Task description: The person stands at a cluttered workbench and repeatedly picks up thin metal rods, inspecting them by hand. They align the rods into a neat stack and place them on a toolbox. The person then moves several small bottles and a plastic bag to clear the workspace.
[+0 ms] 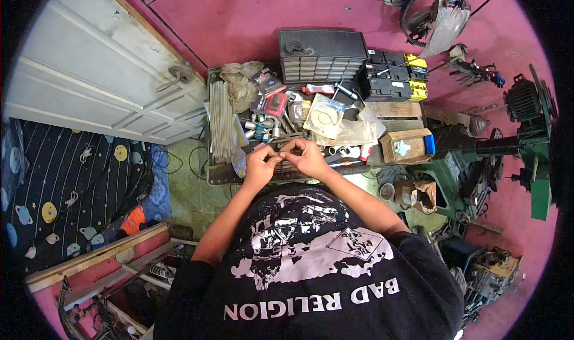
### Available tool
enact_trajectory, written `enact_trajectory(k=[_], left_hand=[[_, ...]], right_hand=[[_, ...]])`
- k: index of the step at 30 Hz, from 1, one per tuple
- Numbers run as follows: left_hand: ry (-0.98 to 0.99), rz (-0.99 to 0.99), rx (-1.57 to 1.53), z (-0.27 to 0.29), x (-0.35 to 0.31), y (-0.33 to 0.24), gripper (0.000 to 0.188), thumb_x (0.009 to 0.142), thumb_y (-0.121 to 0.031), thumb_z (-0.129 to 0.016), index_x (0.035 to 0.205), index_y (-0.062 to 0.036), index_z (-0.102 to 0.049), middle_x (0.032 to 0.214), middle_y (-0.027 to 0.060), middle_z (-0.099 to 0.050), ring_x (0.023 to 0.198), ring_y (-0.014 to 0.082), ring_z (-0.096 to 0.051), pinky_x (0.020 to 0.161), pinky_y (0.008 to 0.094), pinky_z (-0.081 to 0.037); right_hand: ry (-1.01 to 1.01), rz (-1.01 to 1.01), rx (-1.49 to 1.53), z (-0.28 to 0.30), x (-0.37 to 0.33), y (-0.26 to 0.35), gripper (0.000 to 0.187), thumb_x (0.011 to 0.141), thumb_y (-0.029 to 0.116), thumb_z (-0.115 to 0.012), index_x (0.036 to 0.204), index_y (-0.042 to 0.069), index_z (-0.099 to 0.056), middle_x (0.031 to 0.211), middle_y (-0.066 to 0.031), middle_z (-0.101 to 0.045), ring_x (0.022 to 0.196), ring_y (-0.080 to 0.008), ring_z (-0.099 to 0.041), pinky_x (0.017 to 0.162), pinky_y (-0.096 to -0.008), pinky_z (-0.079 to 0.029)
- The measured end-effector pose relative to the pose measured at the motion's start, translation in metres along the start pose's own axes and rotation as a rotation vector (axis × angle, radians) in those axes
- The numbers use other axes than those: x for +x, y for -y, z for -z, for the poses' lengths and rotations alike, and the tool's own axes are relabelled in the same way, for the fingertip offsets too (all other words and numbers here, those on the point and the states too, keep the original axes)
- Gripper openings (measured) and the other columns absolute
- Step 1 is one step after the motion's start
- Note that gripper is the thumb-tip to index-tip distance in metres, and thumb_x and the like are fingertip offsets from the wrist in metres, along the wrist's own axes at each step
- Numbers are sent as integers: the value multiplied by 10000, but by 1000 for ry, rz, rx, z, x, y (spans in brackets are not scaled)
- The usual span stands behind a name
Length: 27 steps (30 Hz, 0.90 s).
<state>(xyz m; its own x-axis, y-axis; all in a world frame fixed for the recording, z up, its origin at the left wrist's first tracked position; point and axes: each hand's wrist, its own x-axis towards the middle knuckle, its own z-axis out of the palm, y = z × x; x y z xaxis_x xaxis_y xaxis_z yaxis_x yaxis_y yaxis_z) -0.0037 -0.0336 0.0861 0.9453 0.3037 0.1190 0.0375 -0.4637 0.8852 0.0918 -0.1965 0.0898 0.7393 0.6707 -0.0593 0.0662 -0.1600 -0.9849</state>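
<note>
Close together over the workbench's front edge (pixel 224 175), my two hands meet at the fingertips. My left hand (pixel 259 164) is closed in a pinch of thumb and fingers. Against it, my right hand (pixel 307 159) pinches too. Whatever lies between the fingertips is too small or hidden to make out. Just beyond them lie metal sockets and fittings (pixel 266 126) in a loose heap. A clear plastic packet with a ring-shaped coil (pixel 324 117) rests behind my right hand. To its right a screwdriver-like tool (pixel 345 163) lies along the bench.
A bundle of thin rods (pixel 220 122) lies at the bench's left side. At the back stands a small drawer cabinet (pixel 323 56), beside black and yellow cases (pixel 391 77). An open cardboard box (pixel 406 147) sits at the right, near a green drill press (pixel 532 142). A white door (pixel 101 71) stands left.
</note>
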Motion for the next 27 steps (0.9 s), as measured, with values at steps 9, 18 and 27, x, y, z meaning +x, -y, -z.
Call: enact_trajectory(k=[9, 18, 27], left_hand=[[2, 271, -544, -10, -2, 28, 129, 851, -29, -754, 802, -9, -636, 734, 3, -625, 713, 74, -553, 665, 280, -455], [-38, -46, 61, 6, 7, 15, 132, 755, -35, -788, 812, -16, -670, 737, 127, -656, 750, 295, -654, 685, 369, -507], [182, -13, 256, -3, 6, 31, 154, 806, -230, -779, 872, -99, -732, 810, 75, -697, 910, 283, -647, 840, 445, -396]], right_hand=[[-47, -170, 686, -23, -3, -39, 62, 934, 62, -697, 926, 8, -667, 881, -28, -698, 784, -96, -614, 740, -262, -500], [2, -89, 314, -18, 1, -17, 180, 935, 127, -713, 1060, 0, -692, 942, -39, -706, 836, -81, -617, 763, -250, -496], [-116, -114, 51, -23, -1, -50, 129, 845, 105, -787, 842, 1, -709, 767, -64, -714, 662, -88, -575, 630, -289, -481]])
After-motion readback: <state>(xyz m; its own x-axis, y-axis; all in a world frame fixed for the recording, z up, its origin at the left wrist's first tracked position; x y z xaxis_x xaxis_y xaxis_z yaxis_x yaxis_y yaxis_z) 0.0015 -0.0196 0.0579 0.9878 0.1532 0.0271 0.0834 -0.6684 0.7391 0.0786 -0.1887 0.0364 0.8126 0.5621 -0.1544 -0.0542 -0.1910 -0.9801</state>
